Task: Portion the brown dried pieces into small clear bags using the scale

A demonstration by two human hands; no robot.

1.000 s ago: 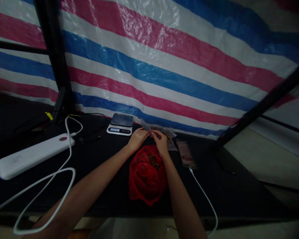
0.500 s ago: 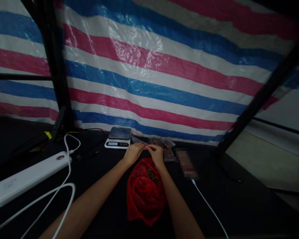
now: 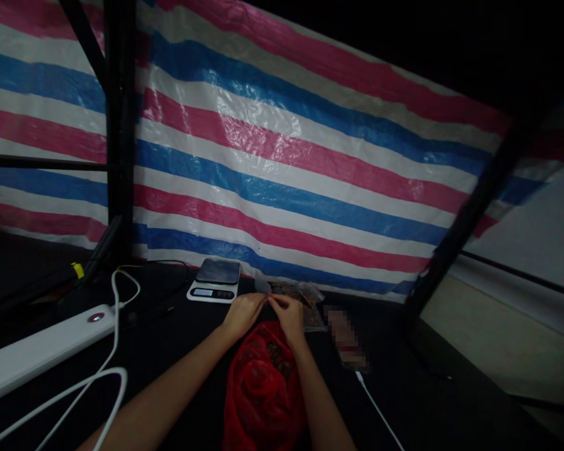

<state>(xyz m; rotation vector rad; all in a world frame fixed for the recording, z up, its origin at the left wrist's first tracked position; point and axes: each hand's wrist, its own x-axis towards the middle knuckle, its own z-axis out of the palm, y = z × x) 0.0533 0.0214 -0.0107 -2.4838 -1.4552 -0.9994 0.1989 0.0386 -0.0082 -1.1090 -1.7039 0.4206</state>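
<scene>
Small clear plastic bag (image 3: pixel 262 282) upright between hands, just above table edge of red bag, right of digital kitchen scale (image 3: pixel 214 280). Left hand (image 3: pixel 243 315) and right hand (image 3: pixel 289 318) close together, fingertips pinching its lower end; dim view, exact finger hold hard to tell. Clear bag of brown pieces (image 3: pixel 297 305) just behind right hand. Crumpled red bag (image 3: pixel 263 391) under wrists, dark contents inside. Blurred phone (image 3: pixel 346 338) right, white cable (image 3: pixel 378 410) trailing. Long white power unit (image 3: pixel 42 358) far left on black table (image 3: pixel 404 382). Striped tarp (image 3: pixel 282 188) behind.
</scene>
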